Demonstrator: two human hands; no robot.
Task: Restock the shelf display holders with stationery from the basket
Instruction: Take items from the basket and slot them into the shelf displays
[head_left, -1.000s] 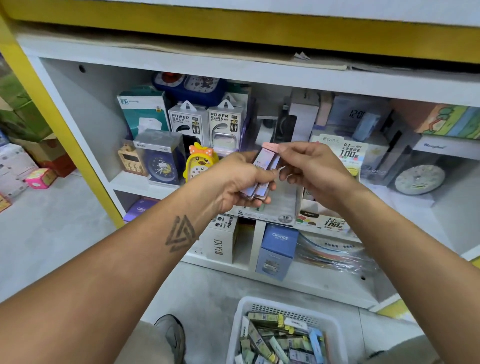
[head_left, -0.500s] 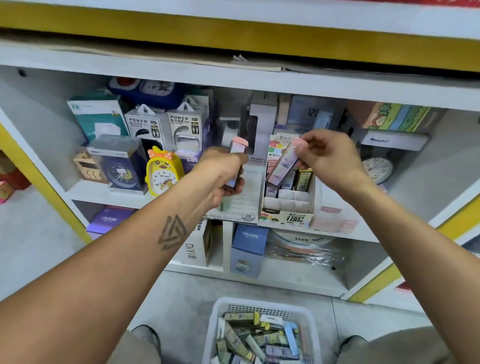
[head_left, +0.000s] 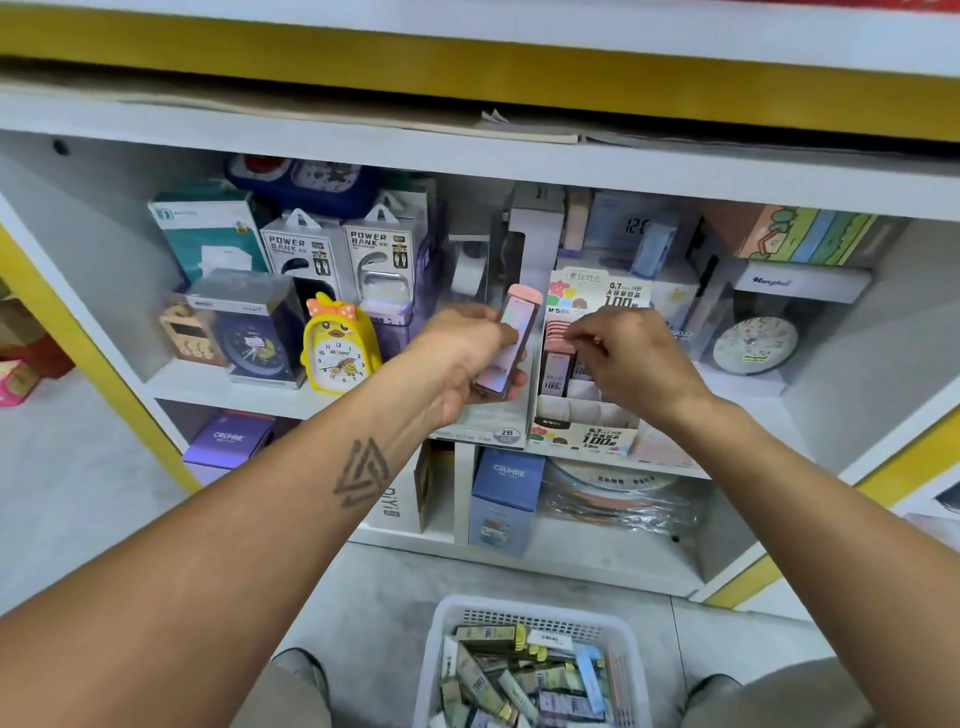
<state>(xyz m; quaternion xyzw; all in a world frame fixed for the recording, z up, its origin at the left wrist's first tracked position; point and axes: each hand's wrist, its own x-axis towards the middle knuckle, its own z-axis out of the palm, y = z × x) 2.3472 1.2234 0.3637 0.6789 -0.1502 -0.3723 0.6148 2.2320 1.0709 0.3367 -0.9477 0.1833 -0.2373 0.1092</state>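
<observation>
The left hand (head_left: 462, 358) grips a small stack of pink-capped lead cases (head_left: 511, 338), fingers curled round it, at 9 o'clock of the display holder (head_left: 582, 421) on the shelf (head_left: 218, 384). The right hand (head_left: 631, 358) reaches into the holder's rear slots, fingertips bent at the pink caps; whether they pinch one I cannot tell. The basket (head_left: 530, 616) sits on the floor at 6 o'clock

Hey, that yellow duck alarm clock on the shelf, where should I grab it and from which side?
Grip the yellow duck clock across its two rounded sides at mid-body, coming straight in from the open shelf front. It stands upright facing out, and a dark boxed clock stands close to one side, so a sideways reach looks cramped; the bow on top is probably too slight to hold.
</observation>
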